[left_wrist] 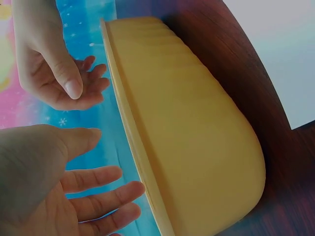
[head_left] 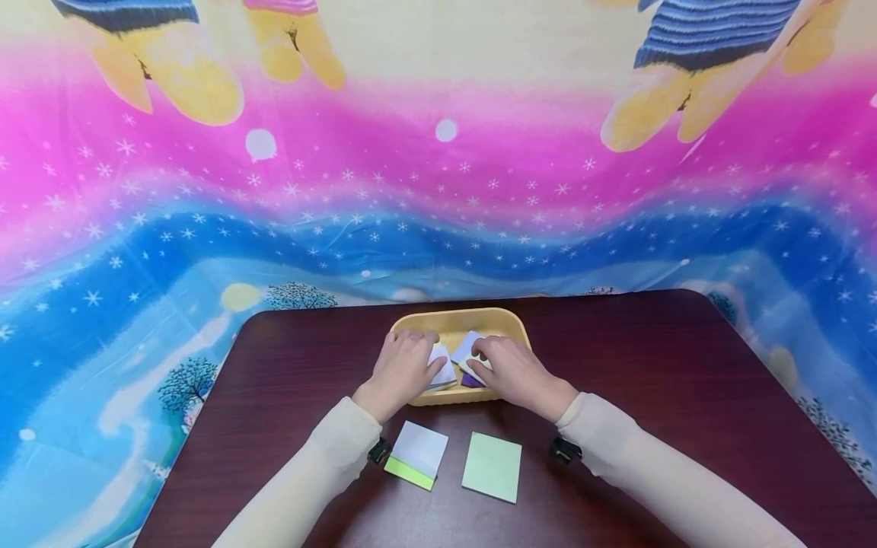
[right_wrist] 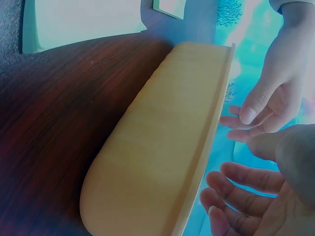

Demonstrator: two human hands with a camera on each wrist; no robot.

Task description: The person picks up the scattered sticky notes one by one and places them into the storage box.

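A yellow plastic basket (head_left: 455, 397) stands near the far side of the table with paper note pads in it. My left hand (head_left: 400, 365) is over its left end, nearest a white pad (head_left: 444, 374). Over the right end is my right hand (head_left: 517, 373), close to a pale lavender-white pad (head_left: 467, 350) and a purple one (head_left: 470, 380). In the left wrist view my left hand (left_wrist: 93, 191) has its fingers spread above the basket rim, holding nothing visible. The right wrist view shows my right hand (right_wrist: 251, 191) with loosely bent fingers and nothing in them.
Two square pads lie in front of the basket: a pale one with a lime-green strip (head_left: 414, 457) on the left and a light green one (head_left: 492, 466) on the right. The dark reddish-brown table (head_left: 294, 365) meets a patterned cloth backdrop (head_left: 438, 175) behind.
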